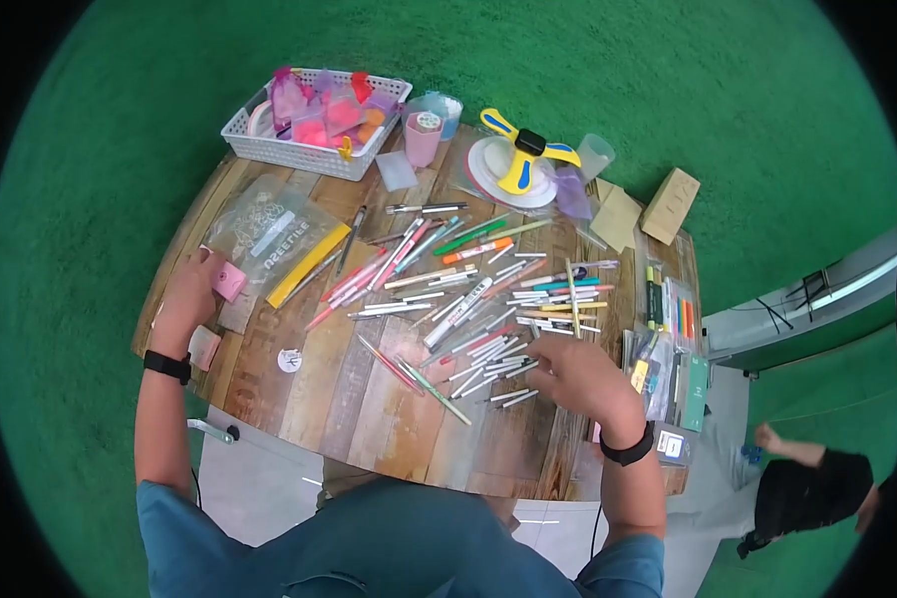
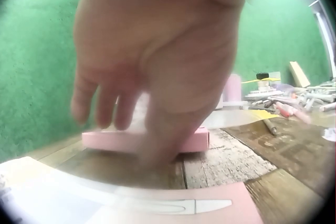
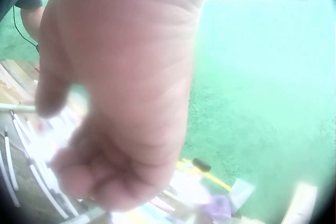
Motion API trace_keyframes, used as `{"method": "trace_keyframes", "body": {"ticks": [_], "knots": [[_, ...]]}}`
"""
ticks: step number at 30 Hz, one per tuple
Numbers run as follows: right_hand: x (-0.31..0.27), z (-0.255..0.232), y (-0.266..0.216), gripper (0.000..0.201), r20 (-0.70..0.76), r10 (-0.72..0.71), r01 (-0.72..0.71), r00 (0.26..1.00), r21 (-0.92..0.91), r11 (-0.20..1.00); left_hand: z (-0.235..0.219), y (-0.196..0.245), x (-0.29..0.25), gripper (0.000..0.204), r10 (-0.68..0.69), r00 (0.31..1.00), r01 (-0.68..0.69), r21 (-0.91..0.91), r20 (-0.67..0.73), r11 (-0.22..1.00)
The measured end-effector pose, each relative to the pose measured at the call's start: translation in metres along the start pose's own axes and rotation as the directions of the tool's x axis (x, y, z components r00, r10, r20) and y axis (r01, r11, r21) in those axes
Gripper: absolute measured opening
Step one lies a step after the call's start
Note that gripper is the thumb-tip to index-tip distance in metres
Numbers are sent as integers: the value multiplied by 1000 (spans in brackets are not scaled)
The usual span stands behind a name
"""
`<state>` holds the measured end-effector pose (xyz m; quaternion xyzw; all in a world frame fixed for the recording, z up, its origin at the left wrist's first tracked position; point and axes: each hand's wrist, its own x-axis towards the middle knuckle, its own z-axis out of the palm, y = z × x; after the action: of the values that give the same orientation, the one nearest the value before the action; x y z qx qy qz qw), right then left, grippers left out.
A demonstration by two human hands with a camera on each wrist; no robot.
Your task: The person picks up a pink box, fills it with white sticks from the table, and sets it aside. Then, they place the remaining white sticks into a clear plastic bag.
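Observation:
My left hand (image 1: 191,291) is at the table's left, its fingers at the edge of a small pink box (image 1: 229,281). In the left wrist view the thumb (image 2: 160,142) overlaps the front of the pink box (image 2: 94,141), and the fingers hang loosely above its top edge. My right hand (image 1: 586,377) is low over the right side of a spread of pens and thin white sticks (image 1: 478,349). In the right wrist view its fingers (image 3: 105,182) are bent, with the thumb (image 3: 52,98) apart from them; nothing shows between thumb and fingers.
A white basket (image 1: 284,152) of colourful pouches stands at the far left. Near it are a pink cup (image 1: 423,145) and a yellow-blue spinner (image 1: 528,159) on white plates. A wooden block (image 1: 671,205) and packaged stationery (image 1: 658,369) line the right edge. A clear bag (image 1: 259,229) lies left.

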<state>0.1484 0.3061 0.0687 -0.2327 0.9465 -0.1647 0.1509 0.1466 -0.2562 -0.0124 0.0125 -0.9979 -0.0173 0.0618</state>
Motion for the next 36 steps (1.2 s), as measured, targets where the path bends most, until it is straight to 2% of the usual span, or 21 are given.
{"method": "trace_keyframes", "body": {"ticks": [4,6,8,10,11,13,14,16,18,19,20,21,22,23,25,26,27,29,33,35,36], "knots": [[-11,7,1,30,-8,-16,16,1000,8,1000,2,11,6,40,4,1000,-4,29,18,1000],[-14,4,-1,30,77,41,-40,996,-9,999,2,9,11,37,45,999,-47,71,24,996],[-19,6,1,30,37,20,-20,999,-8,1000,-9,15,11,34,81,996,-84,120,30,989],[-23,9,2,29,-4,-3,3,1000,-3,1000,-27,26,9,28,131,991,-120,250,-29,961],[-24,10,3,27,-21,-21,21,1000,4,1000,-36,32,9,28,132,991,-120,257,-29,959],[-26,12,2,24,-39,-43,44,998,14,999,-54,46,10,28,291,919,-210,295,-266,932],[-26,12,-1,25,-56,-68,69,996,20,997,-68,60,8,28,290,920,-207,301,-264,931],[-27,13,-9,26,-71,-100,102,992,30,994,-94,102,0,39,219,958,-235,-69,-183,970],[-28,14,-21,36,-136,-97,119,986,162,980,-102,156,-21,50,235,955,-293,-443,-183,847],[-27,16,-29,36,-139,-102,125,985,168,978,-94,177,-29,58,278,953,-293,-619,-124,729],[-27,19,-37,42,-135,-65,121,989,468,876,-85,198,-35,56,371,914,-384,-642,-163,663],[-28,24,-44,48,-118,-24,102,993,720,686,-80,219,-41,56,423,894,-406,-668,-149,624],[-27,38,-44,53,-132,-33,129,991,835,534,-75,239,-46,55,477,868,-428,-696,-138,576],[-26,43,-49,53,-132,-15,120,991,836,535,-70,256,-49,55,490,861,-433,-703,-137,565],[-25,49,-54,48,-119,-1,111,993,926,360,-59,280,-57,54,478,870,-366,-804,-118,468],[-23,53,-47,44,-167,-55,173,984,865,471,-54,286,-60,57,466,878,-340,-824,-106,453],[-25,55,-44,44,-166,-52,171,985,865,472,-48,290,-64,57,468,878,-340,-825,-105,451],[-31,60,-42,41,-137,23,113,990,891,440,-38,293,-70,61,459,866,-440,-736,-196,515],[-46,60,-45,39,-22,1,19,1000,876,483,-27,292,-85,64,504,855,-375,-815,-120,442],[-52,63,-46,38,-169,-54,167,984,783,599,-26,290,-88,63,540,837,-349,-843,-84,410],[-55,62,-47,38,-163,-56,164,985,785,597,-26,289,-89,63,536,840,-343,-844,-79,412]]}}
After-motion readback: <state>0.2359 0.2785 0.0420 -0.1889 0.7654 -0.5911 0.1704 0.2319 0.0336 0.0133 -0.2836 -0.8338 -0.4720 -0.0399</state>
